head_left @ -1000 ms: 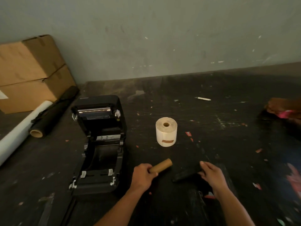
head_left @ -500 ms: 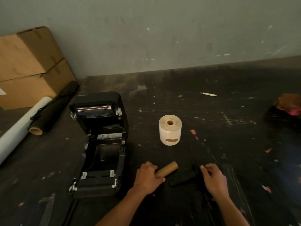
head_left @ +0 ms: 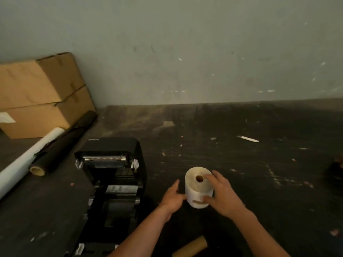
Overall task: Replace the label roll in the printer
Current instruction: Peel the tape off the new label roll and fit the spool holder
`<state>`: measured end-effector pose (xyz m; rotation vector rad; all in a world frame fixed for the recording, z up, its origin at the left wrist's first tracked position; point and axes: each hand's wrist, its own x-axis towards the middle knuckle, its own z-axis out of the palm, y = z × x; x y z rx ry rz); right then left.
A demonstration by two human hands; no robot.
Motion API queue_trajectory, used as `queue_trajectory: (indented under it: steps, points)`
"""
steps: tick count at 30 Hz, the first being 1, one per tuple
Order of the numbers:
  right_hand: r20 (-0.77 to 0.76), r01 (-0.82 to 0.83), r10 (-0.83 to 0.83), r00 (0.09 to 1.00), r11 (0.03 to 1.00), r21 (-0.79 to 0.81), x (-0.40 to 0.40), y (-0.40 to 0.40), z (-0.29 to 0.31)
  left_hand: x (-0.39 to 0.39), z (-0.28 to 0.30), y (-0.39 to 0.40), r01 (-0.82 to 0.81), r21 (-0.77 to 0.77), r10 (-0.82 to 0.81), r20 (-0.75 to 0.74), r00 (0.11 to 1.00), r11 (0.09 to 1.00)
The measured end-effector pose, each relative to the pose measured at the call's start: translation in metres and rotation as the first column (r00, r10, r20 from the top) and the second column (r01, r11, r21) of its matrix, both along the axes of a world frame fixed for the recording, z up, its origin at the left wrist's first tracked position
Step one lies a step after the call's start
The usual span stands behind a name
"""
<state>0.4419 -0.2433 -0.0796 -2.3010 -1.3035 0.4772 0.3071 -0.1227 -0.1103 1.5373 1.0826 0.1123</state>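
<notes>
A white label roll [head_left: 198, 193] stands on end on the dark table [head_left: 241, 164], right of the black printer [head_left: 111, 151], whose lid is open and whose bay holds no roll. My right hand [head_left: 222, 195] grips the roll, fingers on top by the core hole and thumb on the front face. My left hand [head_left: 173, 198] is open, its fingertips touching the roll's left side. An empty brown cardboard core [head_left: 191, 248] lies on the table between my forearms, near the bottom edge.
Two stacked cardboard boxes [head_left: 37, 93] stand at the back left against the wall. A long white roll [head_left: 27, 160] and a black roll [head_left: 63, 143] lie left of the printer. A small white stick [head_left: 248, 139] lies farther back. A dark object [head_left: 336, 173] sits at the right edge.
My left hand has let go of the cardboard core, which now lies on the table. Both hands have moved forward to the label roll, and the right hand has taken hold of it.
</notes>
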Motion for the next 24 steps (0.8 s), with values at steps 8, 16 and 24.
queue_trajectory:
  steps: [8, 16, 24]
  points:
    - [0.125, -0.155, 0.194, 0.973, 0.951, -0.266, 0.012, 0.041, -0.019, 0.016, -0.004, -0.001, 0.044, -0.096, -0.035, 0.094, 0.995, 0.994]
    - [-0.714, 0.275, -0.187, 0.674, 0.961, 0.007, 0.020, 0.008, 0.021, -0.006, 0.013, 0.002, -0.127, -0.425, 0.248, 0.245, 0.937, 0.896]
    - [-0.939, 0.500, -0.131, 0.319, 0.865, 0.049, -0.012, -0.038, 0.072, -0.015, 0.079, -0.028, 0.116, -0.489, 0.170, 0.502, 0.848, 0.864]
